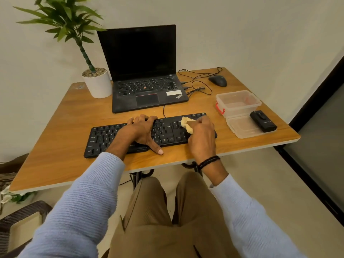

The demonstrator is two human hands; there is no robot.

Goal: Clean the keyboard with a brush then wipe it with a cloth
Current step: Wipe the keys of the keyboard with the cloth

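**Desk:** Where are your hands?

**Operator:** My right hand (202, 135), right of centre in the frame, has its fingers curled round a crumpled beige cloth (187, 124) and presses it onto the right-end keys of the black plastic full-size keyboard (167, 130). My left hand (142, 132), at centre frame, lies flat and spread over the middle keys. Its thumb is down at the keyboard's lower edge, on the brown wooden table (65, 127).

**Desk:** And the keyboard?

**Operator:** It lies across the middle of the frame, just below an open black laptop (141, 71).

**Desk:** How far along?

**Operator:** I hold no brush and can't pick one out, so I judge the brushing done. Wiping is under way at the right end, and the left half probably remains, though I can't tell what is already clean.

**Desk:** Around it?

**Operator:** At the right of the frame is a clear plastic box with a red clasp (238, 103). Its lid (242, 128) lies beside it with a small black device (263, 123) on top.
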